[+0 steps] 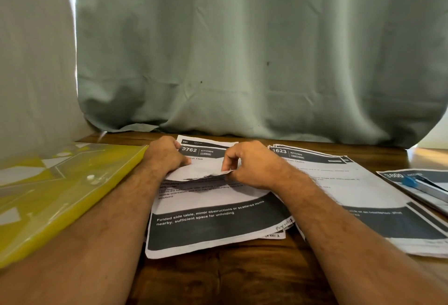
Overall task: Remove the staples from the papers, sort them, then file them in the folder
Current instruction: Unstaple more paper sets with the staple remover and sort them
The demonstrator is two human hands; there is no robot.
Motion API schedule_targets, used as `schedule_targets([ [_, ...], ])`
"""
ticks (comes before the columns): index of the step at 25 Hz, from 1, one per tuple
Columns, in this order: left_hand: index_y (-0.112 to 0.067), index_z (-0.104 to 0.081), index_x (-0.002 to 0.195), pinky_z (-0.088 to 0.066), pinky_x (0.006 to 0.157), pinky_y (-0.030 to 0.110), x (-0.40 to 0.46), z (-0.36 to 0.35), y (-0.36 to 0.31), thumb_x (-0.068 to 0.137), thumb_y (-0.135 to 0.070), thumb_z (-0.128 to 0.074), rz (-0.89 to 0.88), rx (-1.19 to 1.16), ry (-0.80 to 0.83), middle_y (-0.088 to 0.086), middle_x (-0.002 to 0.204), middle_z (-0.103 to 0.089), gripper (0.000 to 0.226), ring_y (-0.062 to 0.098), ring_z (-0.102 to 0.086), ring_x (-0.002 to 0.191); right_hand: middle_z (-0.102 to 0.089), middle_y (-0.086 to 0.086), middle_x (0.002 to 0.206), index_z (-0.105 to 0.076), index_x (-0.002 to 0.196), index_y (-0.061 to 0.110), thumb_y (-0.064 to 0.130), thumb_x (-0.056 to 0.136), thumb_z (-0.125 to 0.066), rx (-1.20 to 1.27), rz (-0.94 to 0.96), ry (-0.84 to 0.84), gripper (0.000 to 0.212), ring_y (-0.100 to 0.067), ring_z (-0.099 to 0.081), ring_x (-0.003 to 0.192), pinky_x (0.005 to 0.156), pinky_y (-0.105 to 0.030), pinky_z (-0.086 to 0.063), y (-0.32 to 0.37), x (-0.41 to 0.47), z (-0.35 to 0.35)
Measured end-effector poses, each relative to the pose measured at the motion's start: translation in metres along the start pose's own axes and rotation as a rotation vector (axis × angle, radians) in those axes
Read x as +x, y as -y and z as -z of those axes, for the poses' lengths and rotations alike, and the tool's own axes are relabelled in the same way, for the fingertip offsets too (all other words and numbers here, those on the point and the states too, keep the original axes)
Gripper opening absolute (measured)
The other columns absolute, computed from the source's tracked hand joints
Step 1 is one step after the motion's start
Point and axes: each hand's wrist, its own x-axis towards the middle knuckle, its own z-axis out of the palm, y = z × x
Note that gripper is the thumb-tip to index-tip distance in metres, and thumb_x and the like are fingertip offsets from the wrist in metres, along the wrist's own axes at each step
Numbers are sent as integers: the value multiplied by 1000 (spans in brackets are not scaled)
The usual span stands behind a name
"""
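Top sheet (206, 171) of the middle stack (213, 222) is folded back toward the near side and held at both ends: left hand (167, 155) grips the left end with curled fingers, right hand (244, 164) pinches the right end between thumb and fingertips. No staple can be made out; too small to tell whether one is left under the fold.

Second stack (351, 183) lies just right of the first and overlaps it. Third stack (412, 183) is at the far right, with a blue-handled tool (421, 184) lying on it. Yellow folder (60, 195) lies shut on the left of the bench (230, 278), untouched.

Risks, judged from here:
- Sheet edge already looks ragged; a bare-handed pull against a seated staple is likely to tear the corner.
- Tool is well apart from both hands, so fingertips may get pricked.
- Overlapping stacks may be mixed up during sorting.
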Motion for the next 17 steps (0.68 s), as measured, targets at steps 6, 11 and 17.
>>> schedule_targets([
  [6, -14, -67, 116, -50, 85, 33, 1, 4, 0, 70, -24, -92, 63, -149, 20, 7, 117, -69, 53, 24, -62, 101, -65, 17, 84, -71, 81, 29, 24, 78, -80, 6, -12, 27, 11, -1, -59, 84, 72, -21, -47, 1, 0, -2],
  [11, -16, -73, 99, -59, 84, 39, 8, 8, -1, 83, -9, -78, 59, -612, 61, 4, 88, -78, 18, 23, -74, 86, -61, 15, 101, -72, 83, 29, 23, 79, -78, 15, 1, -74, 9, -4, -58, 92, 84, -26, -51, -3, 1, -4],
  [17, -8, -67, 60, -55, 60, 25, -18, 33, -10, 79, 3, -47, -5, -1071, 617, 17, 70, -67, 30, 26, -64, 58, -39, 16, 146, -72, 82, 29, 29, 81, -79, 17, 43, -291, 7, -4, -57, 106, 96, -26, -48, 0, -2, 2],
])
